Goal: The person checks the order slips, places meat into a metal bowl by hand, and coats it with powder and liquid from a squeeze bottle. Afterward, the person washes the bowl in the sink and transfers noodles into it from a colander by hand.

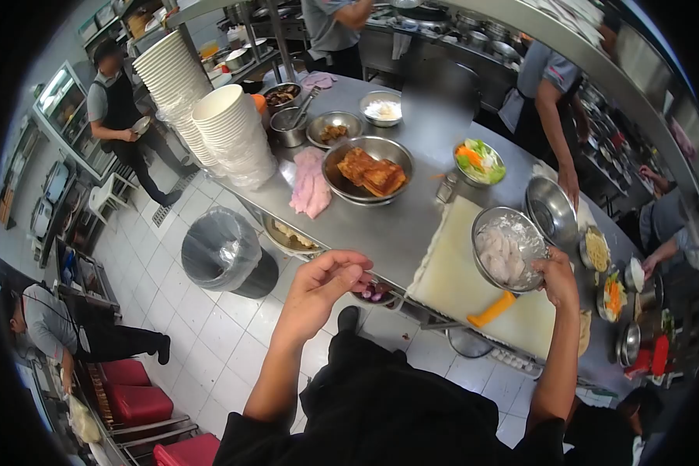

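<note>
"What's biggest?"
"The long stainless-steel bench (380, 242). A pale rectangular cutting board (447, 266) lies along its near edge, probably for easy reach."
"And the round silver metal bowl (500, 217)?"
"Over the board, its rim pinched by the right hand (558, 278), likely to keep it steady."
"The left hand (328, 284)?"
"Loosely curled, holding nothing."
"Smallest?"
"Pale, glossy pieces (500, 258), gathered inside the bowl."

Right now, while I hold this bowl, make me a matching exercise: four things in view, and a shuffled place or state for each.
1. bowl of pale pieces
2. orange handle
3. white tubs
4. lined bin

A. on the pale board
B. on the tiled floor
C. in the right hand
D. stacked, in plastic wrap

Pairs: 1-C, 2-A, 3-D, 4-B
</note>
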Available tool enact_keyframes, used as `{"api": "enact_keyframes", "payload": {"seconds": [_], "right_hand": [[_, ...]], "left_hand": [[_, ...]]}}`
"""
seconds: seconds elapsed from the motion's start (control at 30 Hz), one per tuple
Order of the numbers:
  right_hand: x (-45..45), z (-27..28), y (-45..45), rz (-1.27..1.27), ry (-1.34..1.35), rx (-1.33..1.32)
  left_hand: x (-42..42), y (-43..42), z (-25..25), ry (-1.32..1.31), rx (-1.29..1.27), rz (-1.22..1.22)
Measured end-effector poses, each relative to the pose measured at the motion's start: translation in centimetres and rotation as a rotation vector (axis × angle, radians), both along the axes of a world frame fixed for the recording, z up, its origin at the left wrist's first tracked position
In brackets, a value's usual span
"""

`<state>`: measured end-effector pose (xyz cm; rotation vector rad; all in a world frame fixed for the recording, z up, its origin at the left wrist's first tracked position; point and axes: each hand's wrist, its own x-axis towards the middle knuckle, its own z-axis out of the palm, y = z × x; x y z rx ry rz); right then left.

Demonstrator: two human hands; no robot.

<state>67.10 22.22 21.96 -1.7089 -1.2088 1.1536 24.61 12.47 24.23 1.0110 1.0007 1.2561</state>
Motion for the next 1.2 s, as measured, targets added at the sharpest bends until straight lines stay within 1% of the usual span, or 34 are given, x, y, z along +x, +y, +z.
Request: {"api": "enact_keyframes", "payload": {"seconds": [0.13, 0.2, 0.3, 0.33, 0.4, 0.53, 0.63, 0.73, 0.83, 0.93, 1.03, 1.13, 1.2], "right_hand": [[-4.4, 0.7, 6.5, -0.022, 0.000, 0.023], [-6.5, 0.3, 10.5, -0.027, 0.020, 0.063], [-10.6, 0.3, 16.3, -0.060, 0.130, 0.062], [-11.8, -0.2, 18.3, -0.044, 0.117, 0.047], [-14.6, -1.9, 22.1, -0.138, 0.157, 0.055], [-19.0, -6.9, 28.8, -0.342, 0.252, 0.017], [-21.4, -9.7, 32.4, -0.441, 0.249, -0.005], [-23.4, -11.0, 34.3, -0.583, 0.250, -0.034], [-24.6, -11.8, 35.2, -0.655, 0.219, -0.072], [-25.0, -13.2, 35.6, -0.670, 0.168, -0.117], [-25.1, -14.6, 36.0, -0.652, 0.217, -0.164], [-23.8, -16.3, 36.4, -0.416, 0.296, -0.175], [-23.6, -14.9, 36.3, -0.346, 0.159, -0.266]], "left_hand": [[-4.3, 3.0, -0.8, 0.045, -0.013, 0.091], [-6.3, 4.8, -0.9, 0.058, -0.011, 0.095], [-9.7, 8.6, -1.0, 0.068, -0.013, 0.083], [-10.6, 9.8, -1.1, 0.068, -0.021, 0.075], [-12.4, 12.6, -1.4, 0.089, -0.012, 0.069], [-14.4, 15.9, -1.4, 0.153, 0.000, 0.048], [-15.6, 16.9, -1.5, 0.128, -0.005, 0.032], [-17.4, 16.8, -1.8, 0.113, -0.060, 0.043], [-19.3, 16.5, -2.1, 0.108, -0.121, 0.082], [-21.2, 16.0, -2.9, 0.096, -0.156, 0.114], [-22.3, 15.6, -3.8, 0.082, -0.181, 0.143], [-22.8, 15.7, -4.2, 0.085, -0.185, 0.145], [-22.9, 15.6, -4.3, 0.082, -0.186, 0.135]]}}
